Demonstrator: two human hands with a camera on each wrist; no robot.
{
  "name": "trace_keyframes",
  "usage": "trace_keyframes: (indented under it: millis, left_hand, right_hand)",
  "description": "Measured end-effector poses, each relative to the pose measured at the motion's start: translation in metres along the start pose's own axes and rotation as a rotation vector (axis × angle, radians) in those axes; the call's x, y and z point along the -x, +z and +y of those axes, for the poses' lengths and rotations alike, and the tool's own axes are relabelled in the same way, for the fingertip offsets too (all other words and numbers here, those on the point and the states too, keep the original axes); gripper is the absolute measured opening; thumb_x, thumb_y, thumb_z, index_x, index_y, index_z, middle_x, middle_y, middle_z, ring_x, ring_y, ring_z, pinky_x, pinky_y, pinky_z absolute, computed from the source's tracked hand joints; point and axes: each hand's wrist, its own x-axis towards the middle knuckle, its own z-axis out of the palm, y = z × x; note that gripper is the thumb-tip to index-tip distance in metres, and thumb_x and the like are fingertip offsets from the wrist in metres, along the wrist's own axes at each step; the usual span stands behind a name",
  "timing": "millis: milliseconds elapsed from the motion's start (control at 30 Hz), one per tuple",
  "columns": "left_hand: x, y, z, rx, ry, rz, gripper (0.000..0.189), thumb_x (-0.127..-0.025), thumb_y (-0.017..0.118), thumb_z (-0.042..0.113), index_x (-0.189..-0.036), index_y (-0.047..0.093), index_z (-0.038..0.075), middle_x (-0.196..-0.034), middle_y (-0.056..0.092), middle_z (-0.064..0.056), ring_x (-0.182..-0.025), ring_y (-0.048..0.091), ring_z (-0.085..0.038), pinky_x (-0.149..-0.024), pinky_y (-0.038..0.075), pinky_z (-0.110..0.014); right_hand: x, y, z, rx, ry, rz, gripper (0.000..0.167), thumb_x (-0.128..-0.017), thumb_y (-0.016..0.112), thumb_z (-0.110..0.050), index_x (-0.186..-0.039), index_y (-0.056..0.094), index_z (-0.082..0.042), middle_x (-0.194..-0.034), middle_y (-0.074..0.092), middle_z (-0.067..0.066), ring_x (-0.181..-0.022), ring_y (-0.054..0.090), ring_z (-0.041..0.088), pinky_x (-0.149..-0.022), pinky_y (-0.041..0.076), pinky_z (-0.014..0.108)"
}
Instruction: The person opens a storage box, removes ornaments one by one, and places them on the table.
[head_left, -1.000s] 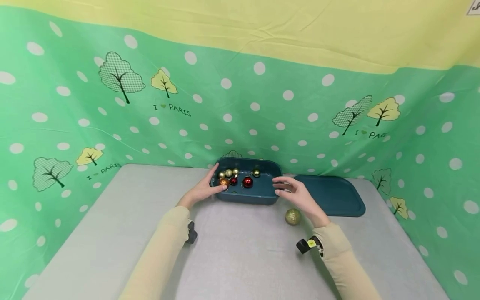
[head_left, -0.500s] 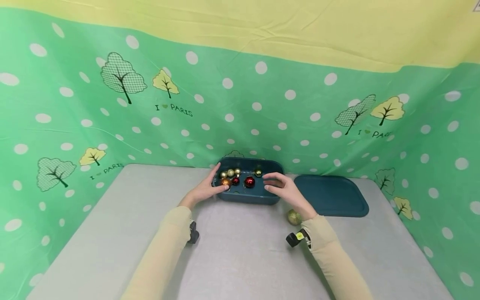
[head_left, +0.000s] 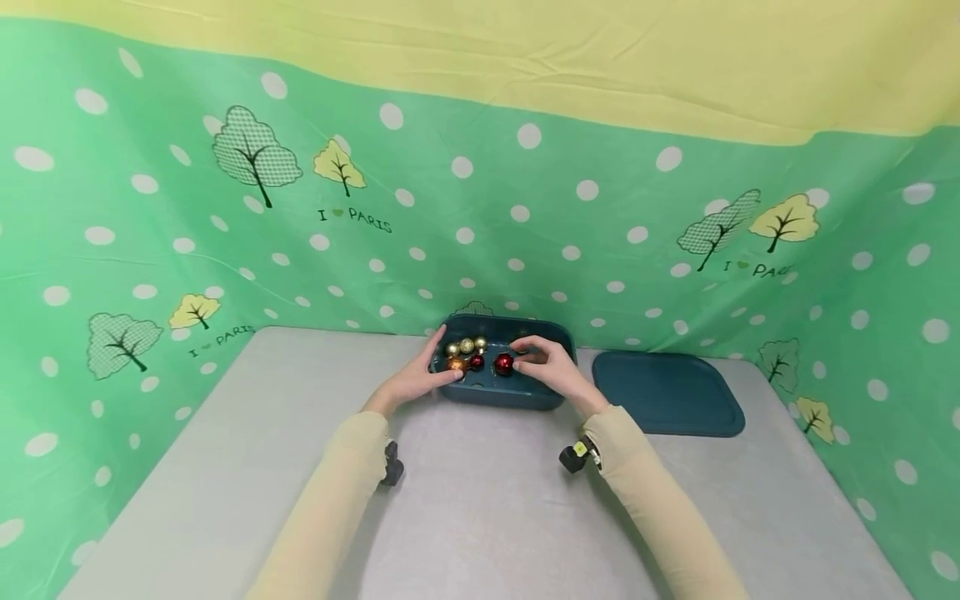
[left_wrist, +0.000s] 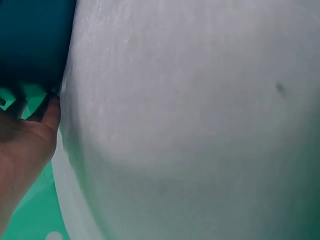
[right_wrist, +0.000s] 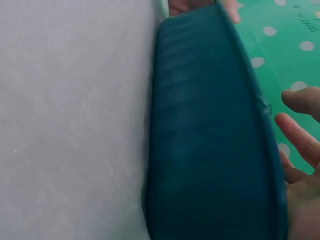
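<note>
A dark teal plastic box stands near the back of the table, holding several Christmas baubles. My left hand holds the box's left end, thumb over the front rim and fingers along the end wall. At that end lie small gold baubles, an orange bauble and a small dark red bauble. Over the box's right half hovers my right hand, fingers bent and spread, the thumb tip close beside a larger red bauble. Whether they touch cannot be told. Another gold bauble is mostly covered by its fingers.
The box's teal lid lies flat on the grey tabletop, right of the box. A green and yellow printed cloth hangs close behind the box and at both sides.
My right hand has moved left, from the box's right edge to over the baubles. A large glittery gold bauble on the table is now hidden by the right arm. The left hand stays put.
</note>
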Motion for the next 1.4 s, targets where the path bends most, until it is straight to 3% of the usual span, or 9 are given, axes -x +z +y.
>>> trace_keyframes:
  millis: [433,667,800,1133,1400]
  left_hand:
    - [0.001,0.001,0.000,0.041,0.010,0.003,0.097,-0.091,0.068,0.031,-0.157,-0.003,0.026,-0.161,-0.005,-0.009,-0.144,0.003,-0.038,-0.111,0.010,-0.059]
    - [-0.001,0.002,-0.001,0.039,0.022,0.009,0.097,-0.091,0.068,0.030,-0.157,-0.004,0.026,-0.161,-0.005,-0.009,-0.144,0.004,-0.039,-0.111,0.010,-0.060]
    - [-0.001,0.002,-0.001,0.045,0.034,0.007,0.096,-0.092,0.067,0.028,-0.157,-0.004,0.024,-0.161,-0.005,-0.012,-0.143,0.003,-0.040,-0.110,0.010,-0.061]
    - [0.000,0.001,-0.003,0.051,0.013,0.007,0.097,-0.091,0.068,0.031,-0.157,-0.003,0.027,-0.161,-0.003,-0.013,-0.143,0.005,-0.040,-0.111,0.011,-0.059]
    - [0.001,0.002,0.000,0.058,0.017,0.005,0.096,-0.091,0.067,0.028,-0.157,-0.003,0.027,-0.160,-0.004,-0.013,-0.143,0.004,-0.041,-0.111,0.010,-0.060]
  right_hand:
    - [-0.017,0.009,0.011,0.014,0.042,0.038,0.035,-0.092,0.063,-0.002,-0.126,0.056,0.008,-0.128,0.054,0.026,-0.109,0.058,0.036,-0.089,0.050,0.043]
    - [-0.020,0.011,0.014,0.184,0.069,0.044,0.040,-0.091,0.068,-0.013,-0.128,0.057,0.001,-0.126,0.057,0.018,-0.110,0.056,0.033,-0.088,0.049,0.044]
    - [-0.023,0.012,0.015,0.222,0.088,0.036,0.042,-0.091,0.069,-0.014,-0.129,0.056,0.000,-0.126,0.057,0.017,-0.110,0.056,0.032,-0.089,0.047,0.045]
    - [-0.030,0.014,0.014,0.142,0.144,-0.042,0.051,-0.092,0.068,-0.020,-0.136,0.051,0.001,-0.132,0.051,0.021,-0.113,0.052,0.032,-0.092,0.045,0.047]
    - [-0.035,0.015,0.018,0.142,0.197,-0.103,0.043,-0.090,0.068,-0.007,-0.132,0.058,0.000,-0.136,0.047,0.021,-0.096,0.059,0.024,-0.079,0.051,0.036]
